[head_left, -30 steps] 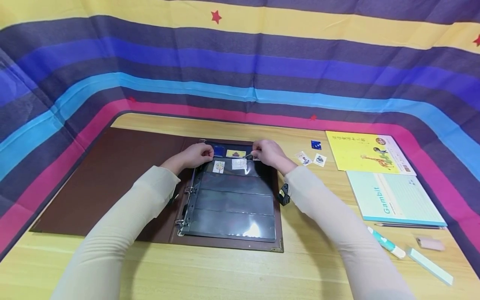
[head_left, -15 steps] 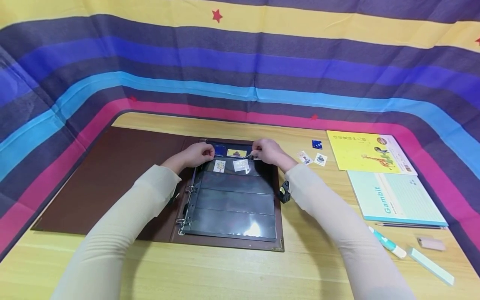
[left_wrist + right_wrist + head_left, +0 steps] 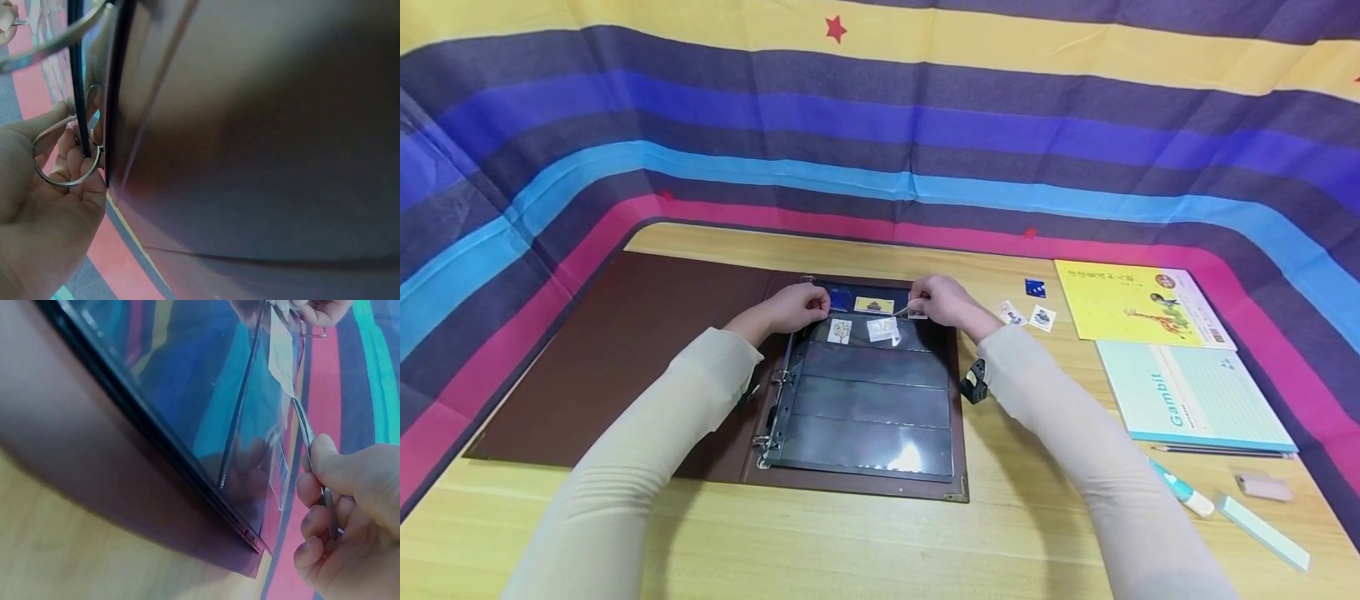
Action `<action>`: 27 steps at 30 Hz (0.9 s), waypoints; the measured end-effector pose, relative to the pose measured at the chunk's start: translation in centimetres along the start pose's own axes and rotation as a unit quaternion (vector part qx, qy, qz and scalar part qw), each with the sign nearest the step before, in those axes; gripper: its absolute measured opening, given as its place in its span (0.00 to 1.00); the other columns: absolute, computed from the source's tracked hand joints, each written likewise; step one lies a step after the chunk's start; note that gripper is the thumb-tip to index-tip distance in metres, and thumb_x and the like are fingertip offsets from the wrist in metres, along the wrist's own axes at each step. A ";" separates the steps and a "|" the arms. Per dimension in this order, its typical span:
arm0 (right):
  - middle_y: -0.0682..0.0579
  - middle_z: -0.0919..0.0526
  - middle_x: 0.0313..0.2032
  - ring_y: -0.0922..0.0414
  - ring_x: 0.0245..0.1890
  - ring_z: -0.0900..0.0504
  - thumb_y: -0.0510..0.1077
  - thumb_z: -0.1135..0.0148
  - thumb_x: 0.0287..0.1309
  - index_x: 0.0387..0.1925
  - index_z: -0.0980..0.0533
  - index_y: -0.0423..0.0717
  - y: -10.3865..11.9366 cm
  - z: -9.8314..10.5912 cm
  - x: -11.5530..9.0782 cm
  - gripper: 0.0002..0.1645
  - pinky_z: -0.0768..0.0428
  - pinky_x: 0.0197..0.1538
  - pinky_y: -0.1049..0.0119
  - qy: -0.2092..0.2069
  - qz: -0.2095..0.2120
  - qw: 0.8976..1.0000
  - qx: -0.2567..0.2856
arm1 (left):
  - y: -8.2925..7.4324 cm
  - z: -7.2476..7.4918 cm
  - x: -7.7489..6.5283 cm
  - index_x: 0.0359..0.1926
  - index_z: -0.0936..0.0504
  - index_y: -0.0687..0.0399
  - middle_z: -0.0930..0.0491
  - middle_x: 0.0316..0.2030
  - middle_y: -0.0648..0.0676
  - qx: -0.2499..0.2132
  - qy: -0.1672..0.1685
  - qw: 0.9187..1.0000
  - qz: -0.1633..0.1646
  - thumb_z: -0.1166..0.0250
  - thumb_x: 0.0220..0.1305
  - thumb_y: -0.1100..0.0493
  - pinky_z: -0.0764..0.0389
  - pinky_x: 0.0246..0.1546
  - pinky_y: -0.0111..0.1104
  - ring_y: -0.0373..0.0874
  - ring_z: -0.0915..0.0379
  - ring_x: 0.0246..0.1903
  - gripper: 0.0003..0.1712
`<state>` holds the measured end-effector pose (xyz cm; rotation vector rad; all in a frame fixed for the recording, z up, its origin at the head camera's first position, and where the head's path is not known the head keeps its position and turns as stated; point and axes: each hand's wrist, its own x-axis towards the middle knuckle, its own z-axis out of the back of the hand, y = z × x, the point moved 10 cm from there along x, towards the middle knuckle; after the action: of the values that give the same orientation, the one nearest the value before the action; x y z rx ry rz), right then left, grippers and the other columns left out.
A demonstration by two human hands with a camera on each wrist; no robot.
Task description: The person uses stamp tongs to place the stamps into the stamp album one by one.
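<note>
A ring-bound stamp album point(image 3: 880, 408) lies open, its black pocket page on the right. My left hand point(image 3: 801, 307) pinches the page near its top left corner, beside a metal ring point(image 3: 65, 181). My right hand point(image 3: 943, 300) holds slim metal tweezers point(image 3: 306, 428) between thumb and fingers. Their tips meet a whitish stamp point(image 3: 883, 330) at the second pocket row. Left of it sits a stamp with a tree picture point(image 3: 839, 332). In the top row are a blue stamp point(image 3: 840, 300) and a yellow one point(image 3: 874, 306); another stamp point(image 3: 917, 314) is partly hidden by my right hand.
Several loose stamps point(image 3: 1042, 317) lie right of the album. Beyond them are a yellow picture book point(image 3: 1138, 304), a Gambit notebook point(image 3: 1187, 392), pencils point(image 3: 1217, 451), a teal-and-white pen-like tube point(image 3: 1180, 487), a pale bar point(image 3: 1262, 532) and a pinkish block point(image 3: 1265, 487). A striped cloth point(image 3: 880, 117) hangs behind.
The whitish stamp has tilted and shifted slightly at the tweezers' tips. My right hand has moved a little to the right, while my left hand keeps its place on the page.
</note>
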<state>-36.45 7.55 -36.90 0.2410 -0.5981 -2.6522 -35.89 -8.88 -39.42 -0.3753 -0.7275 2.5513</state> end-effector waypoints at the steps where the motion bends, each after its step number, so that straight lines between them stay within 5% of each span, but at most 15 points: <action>1: 0.52 0.27 0.23 0.56 0.27 0.31 0.43 0.46 0.50 0.23 0.28 0.44 0.0 0.0 0.0 0.06 0.34 0.35 0.63 0.001 -0.003 1.000 0.001 | 0.0 0.0 0.0 0.27 0.30 0.56 0.34 0.24 0.53 0.000 0.001 1.000 -0.001 0.47 0.56 0.62 0.37 0.28 0.33 0.45 0.39 0.25 0.03; 27: 0.53 0.28 0.19 0.56 0.23 0.33 0.41 0.45 0.49 0.21 0.27 0.43 0.2 -0.3 0.2 0.07 0.35 0.32 0.64 0.015 0.014 1.000 -0.022 | 0.0 -0.1 0.0 0.27 0.31 0.56 0.34 0.24 0.52 -0.007 0.003 1.000 -0.008 0.47 0.56 0.62 0.37 0.28 0.33 0.44 0.39 0.25 0.03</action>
<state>-36.47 7.24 -37.07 0.2582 -0.5297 -2.6265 -35.85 -8.90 -39.50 -0.3808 -0.7445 2.5302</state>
